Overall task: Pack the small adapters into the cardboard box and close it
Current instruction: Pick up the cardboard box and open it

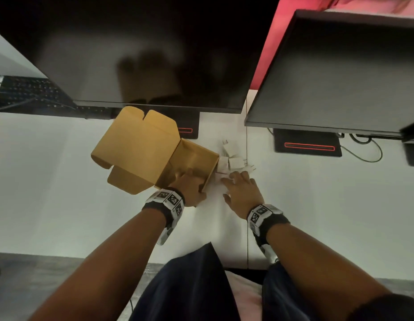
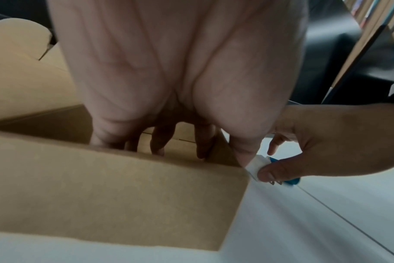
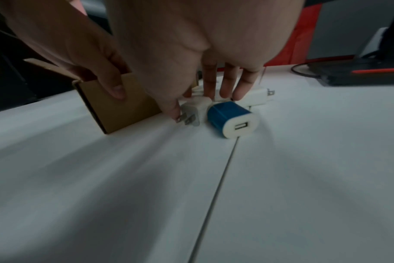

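An open brown cardboard box [image 1: 194, 156] lies on the white desk with its lid flaps [image 1: 136, 144] spread to the left. My left hand [image 1: 193, 183] grips the box's near right wall [image 2: 124, 195], fingers inside and thumb outside at the corner. Just right of the box lies a cluster of small adapters [image 1: 235, 162]. In the right wrist view they are a white one with prongs [image 3: 192, 109], a blue one with a USB port [image 3: 231, 118] and another white one [image 3: 259, 94]. My right hand [image 1: 236, 180] reaches over them, thumb and fingers pinching the pronged white adapter [image 2: 257, 164].
Two dark monitors [image 1: 143, 54] [image 1: 340, 77] overhang the back of the desk, on black stands with red light strips [image 1: 309, 145]. A keyboard [image 1: 30, 93] lies at back left and a cable [image 1: 368, 151] at right. A seam [image 3: 216, 186] runs across the desk.
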A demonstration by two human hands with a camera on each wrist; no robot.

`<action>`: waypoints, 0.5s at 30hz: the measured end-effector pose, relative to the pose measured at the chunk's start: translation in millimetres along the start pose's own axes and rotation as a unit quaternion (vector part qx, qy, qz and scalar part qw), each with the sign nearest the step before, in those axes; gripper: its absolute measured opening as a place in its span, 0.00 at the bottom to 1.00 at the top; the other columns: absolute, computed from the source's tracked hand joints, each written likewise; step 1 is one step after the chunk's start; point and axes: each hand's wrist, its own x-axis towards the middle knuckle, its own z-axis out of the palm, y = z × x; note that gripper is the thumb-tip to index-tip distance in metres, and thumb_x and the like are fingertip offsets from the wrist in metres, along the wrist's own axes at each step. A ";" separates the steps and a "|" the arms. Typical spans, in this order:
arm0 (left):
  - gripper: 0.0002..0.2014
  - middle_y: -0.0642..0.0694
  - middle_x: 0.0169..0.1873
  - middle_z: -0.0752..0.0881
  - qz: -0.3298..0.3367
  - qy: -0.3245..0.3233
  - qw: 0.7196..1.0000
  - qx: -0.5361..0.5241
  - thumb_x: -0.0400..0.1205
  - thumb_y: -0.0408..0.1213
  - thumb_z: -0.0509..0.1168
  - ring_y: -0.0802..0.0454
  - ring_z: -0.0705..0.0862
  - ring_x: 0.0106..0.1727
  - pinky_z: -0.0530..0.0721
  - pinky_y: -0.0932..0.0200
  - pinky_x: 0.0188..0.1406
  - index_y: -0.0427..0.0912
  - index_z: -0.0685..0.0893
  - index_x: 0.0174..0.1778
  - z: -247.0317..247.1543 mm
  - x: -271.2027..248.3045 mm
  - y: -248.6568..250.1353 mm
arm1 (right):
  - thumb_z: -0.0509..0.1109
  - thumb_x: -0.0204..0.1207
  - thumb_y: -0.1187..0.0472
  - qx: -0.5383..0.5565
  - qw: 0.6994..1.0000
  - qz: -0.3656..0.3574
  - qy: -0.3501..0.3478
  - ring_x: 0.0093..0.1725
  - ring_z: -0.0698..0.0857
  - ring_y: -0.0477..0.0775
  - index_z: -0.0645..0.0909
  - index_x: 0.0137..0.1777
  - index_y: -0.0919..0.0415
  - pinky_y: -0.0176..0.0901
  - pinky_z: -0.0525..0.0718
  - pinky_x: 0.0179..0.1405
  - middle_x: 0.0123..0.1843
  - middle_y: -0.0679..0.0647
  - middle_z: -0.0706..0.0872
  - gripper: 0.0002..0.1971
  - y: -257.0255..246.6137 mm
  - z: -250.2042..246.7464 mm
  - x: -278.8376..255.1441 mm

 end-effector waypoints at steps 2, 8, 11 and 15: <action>0.08 0.37 0.83 0.72 0.000 -0.021 1.000 0.000 0.82 0.56 0.64 0.20 0.59 0.89 0.68 0.26 0.85 0.58 0.78 0.46 -1.0 0.3 -2.5 | 0.69 0.79 0.51 0.002 1.000 0.019 0.005 0.70 0.73 0.65 0.77 0.74 0.53 0.59 0.79 0.62 0.72 0.57 0.77 0.23 5.6 -0.1 -2.4; 0.22 0.36 0.84 0.70 0.043 -0.039 0.997 0.041 0.83 0.53 0.70 0.20 0.65 0.83 0.78 0.32 0.77 0.44 0.86 0.69 0.5 -8.1 13.1 | 0.68 0.80 0.50 0.013 0.998 0.066 0.011 0.69 0.72 0.64 0.78 0.73 0.53 0.56 0.79 0.61 0.72 0.57 0.77 0.22 29.3 -3.3 -6.8; 0.27 0.38 0.87 0.66 0.061 -0.046 0.995 0.057 0.83 0.52 0.73 0.20 0.61 0.87 0.80 0.32 0.76 0.48 0.83 0.78 5.7 -14.6 25.2 | 0.69 0.80 0.51 0.025 0.996 0.079 0.018 0.69 0.73 0.65 0.80 0.72 0.54 0.56 0.81 0.59 0.73 0.57 0.78 0.21 39.2 -3.8 -11.0; 0.35 0.39 0.93 0.58 0.077 -0.045 0.993 0.078 0.82 0.54 0.74 0.25 0.54 0.92 0.66 0.21 0.87 0.56 0.76 0.87 4.7 -14.3 32.9 | 0.70 0.79 0.51 0.019 0.997 0.073 0.016 0.67 0.75 0.64 0.82 0.69 0.57 0.56 0.81 0.57 0.71 0.55 0.82 0.20 49.1 -6.3 -10.2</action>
